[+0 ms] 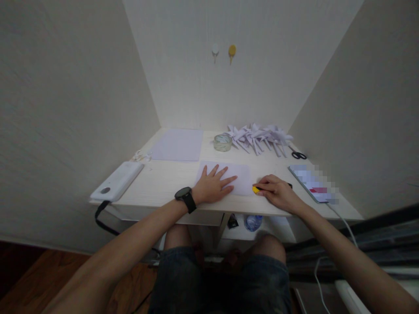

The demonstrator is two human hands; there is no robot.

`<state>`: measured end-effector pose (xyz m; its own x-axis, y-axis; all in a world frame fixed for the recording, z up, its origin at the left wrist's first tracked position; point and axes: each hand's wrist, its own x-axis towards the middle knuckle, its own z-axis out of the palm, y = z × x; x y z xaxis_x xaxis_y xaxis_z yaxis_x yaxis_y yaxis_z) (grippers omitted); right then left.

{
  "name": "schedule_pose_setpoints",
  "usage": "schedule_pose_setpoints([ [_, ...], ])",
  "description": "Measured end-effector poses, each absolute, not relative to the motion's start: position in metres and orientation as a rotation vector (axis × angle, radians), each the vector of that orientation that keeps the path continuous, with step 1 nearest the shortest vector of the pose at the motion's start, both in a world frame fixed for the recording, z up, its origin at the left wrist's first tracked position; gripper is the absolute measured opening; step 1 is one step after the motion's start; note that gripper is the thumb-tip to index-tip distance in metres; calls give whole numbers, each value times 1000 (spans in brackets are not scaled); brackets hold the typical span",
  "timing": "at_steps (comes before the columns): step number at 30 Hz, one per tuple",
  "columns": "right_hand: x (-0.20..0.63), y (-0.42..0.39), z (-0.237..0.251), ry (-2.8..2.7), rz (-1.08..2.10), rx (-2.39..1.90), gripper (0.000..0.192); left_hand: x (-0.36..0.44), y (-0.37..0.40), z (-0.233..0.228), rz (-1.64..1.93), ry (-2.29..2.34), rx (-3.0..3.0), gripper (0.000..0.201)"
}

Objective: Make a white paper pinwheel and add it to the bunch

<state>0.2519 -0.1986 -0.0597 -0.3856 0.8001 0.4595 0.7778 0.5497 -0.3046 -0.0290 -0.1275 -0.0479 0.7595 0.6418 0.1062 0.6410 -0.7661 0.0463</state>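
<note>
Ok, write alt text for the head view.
A person's left hand presses flat on a paper sheet on a desk, while the right hand holds a yellow-tipped tool at the sheet's edge. Behind lie folded paper shapes, a tape roll and scissors.

You're seated at a small home craft nook: a pale desk (170,183) boxed in by plain walls, with folded paper shapes (258,137), tape roll (222,142) and scissors (298,155) along its far edge.

Left hand (214,185) flat on a paper sheet (240,176), right hand (278,191) around a yellow-tipped tool (255,189) just beside it.
</note>
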Motion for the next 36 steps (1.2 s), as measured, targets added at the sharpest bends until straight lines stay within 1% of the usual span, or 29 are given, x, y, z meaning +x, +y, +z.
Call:
schedule_pose_setpoints([
  [12,260,-196,-62,-2246,99,-1225,22,-29,-127,-50,198,1064,2930,56],
  [23,262,-201,-51,-2265,190,-1271,23,-30,-127,-50,191,1066,2941,56],
  [36,273,-209,-56,-2236,96,-1311,23,-30,-126,-51,227,1069,2928,56],
])
